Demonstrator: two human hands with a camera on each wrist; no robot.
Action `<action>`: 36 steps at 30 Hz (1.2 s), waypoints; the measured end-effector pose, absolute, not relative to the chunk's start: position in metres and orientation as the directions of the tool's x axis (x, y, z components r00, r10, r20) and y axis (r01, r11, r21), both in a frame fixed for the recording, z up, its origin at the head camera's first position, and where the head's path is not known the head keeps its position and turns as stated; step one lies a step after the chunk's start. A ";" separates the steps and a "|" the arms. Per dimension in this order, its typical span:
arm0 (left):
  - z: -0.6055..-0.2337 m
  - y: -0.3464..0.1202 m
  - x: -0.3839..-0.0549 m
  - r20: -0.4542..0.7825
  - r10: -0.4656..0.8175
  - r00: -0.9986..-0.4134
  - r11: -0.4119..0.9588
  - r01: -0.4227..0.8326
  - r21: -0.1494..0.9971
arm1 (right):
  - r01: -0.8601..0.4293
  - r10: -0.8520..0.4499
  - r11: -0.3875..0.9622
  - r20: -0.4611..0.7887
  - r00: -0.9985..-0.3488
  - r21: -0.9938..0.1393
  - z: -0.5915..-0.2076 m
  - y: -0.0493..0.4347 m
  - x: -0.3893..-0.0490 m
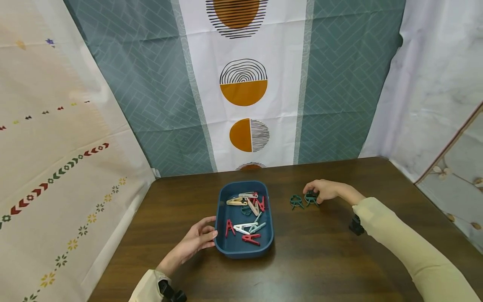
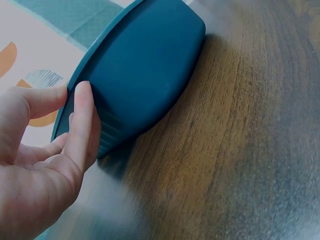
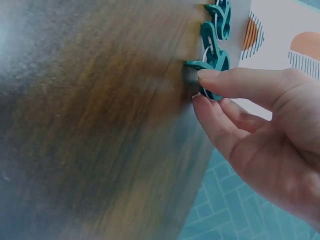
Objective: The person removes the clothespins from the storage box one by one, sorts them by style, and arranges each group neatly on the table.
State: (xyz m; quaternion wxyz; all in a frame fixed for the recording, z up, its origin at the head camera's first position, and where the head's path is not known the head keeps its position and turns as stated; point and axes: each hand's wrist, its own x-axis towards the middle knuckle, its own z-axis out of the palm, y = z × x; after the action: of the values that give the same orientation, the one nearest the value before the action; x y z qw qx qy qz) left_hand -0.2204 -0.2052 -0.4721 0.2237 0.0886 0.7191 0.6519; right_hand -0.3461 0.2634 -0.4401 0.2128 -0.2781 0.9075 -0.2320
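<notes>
Hanging behind everything is a patterned cloth (image 1: 166,84), grey-green at the sides with orange and black circles down a white middle. Below it spreads the dark wooden table (image 1: 313,264). On the table sits the blue bin (image 1: 244,253), its long axis running away from the person, from the near edge toward the cloth.

Two hands work here. The left hand (image 1: 196,238) grips the bin's left wall at the rim, fingers bent along the outside. The right hand (image 1: 326,189) is well to the right, palm down over the table, with thumb and fingers curled round the outer green clip (image 3: 218,61). (How hard they squeeze, I cannot tell.) That clip appears to rest on the table.

The relation that matters runs sideways: from the right hand, the bin lies to the left, its open top facing up. Between the two, just beside the gripped clip, stands the inner green clip (image 1: 296,201), apart from the fingers. The right hand is plainly the nearer to both green clips, while the left hand is on the bin's far side from them. Each clip's splayed legs point roughly toward the person in the head view.

Smallest of all are the pegs in the bin: red pegs (image 1: 251,239), white pegs (image 1: 241,227) and others in pale colours, with one dark green clip (image 1: 246,210) among them.
</notes>
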 end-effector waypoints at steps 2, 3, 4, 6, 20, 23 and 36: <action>-0.472 -0.206 -0.220 -0.207 0.417 -0.885 0.134 -0.166 0.977 | -0.406 -0.597 0.742 -0.250 -0.762 -0.534 -0.442 0.263 -0.346; -0.473 -0.206 -0.220 -0.209 0.416 -0.885 0.134 -0.167 0.977 | -0.413 -0.600 0.740 -0.244 -0.762 -0.530 -0.443 0.264 -0.345; -0.473 -0.206 -0.220 -0.210 0.414 -0.886 0.134 -0.169 0.976 | -0.417 -0.600 0.740 -0.240 -0.763 -0.528 -0.444 0.264 -0.345; -0.473 -0.206 -0.220 -0.210 0.412 -0.886 0.135 -0.168 0.976 | -0.421 -0.598 0.743 -0.234 -0.767 -0.519 -0.446 0.264 -0.345; -0.473 -0.208 -0.222 -0.209 0.411 -0.887 0.142 -0.165 0.976 | -0.409 -0.595 0.730 -0.216 -0.774 -0.547 -0.442 0.264 -0.346; -0.473 -0.207 -0.222 -0.200 0.412 -0.889 0.136 -0.157 0.978 | -0.434 -0.610 0.713 -0.182 -0.772 -0.550 -0.438 0.263 -0.346; -0.470 -0.204 -0.219 -0.182 0.403 -0.897 0.126 -0.143 0.982 | -0.550 -0.617 0.628 0.079 -0.783 -0.550 -0.430 0.243 -0.341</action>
State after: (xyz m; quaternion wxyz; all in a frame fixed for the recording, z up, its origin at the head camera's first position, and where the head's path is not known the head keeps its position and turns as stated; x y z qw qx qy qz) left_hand -0.2194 -0.2039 -0.4697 0.2085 0.0903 0.7207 0.6550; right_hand -0.3413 0.2431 -0.4297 0.0588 -0.3241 0.9003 -0.2844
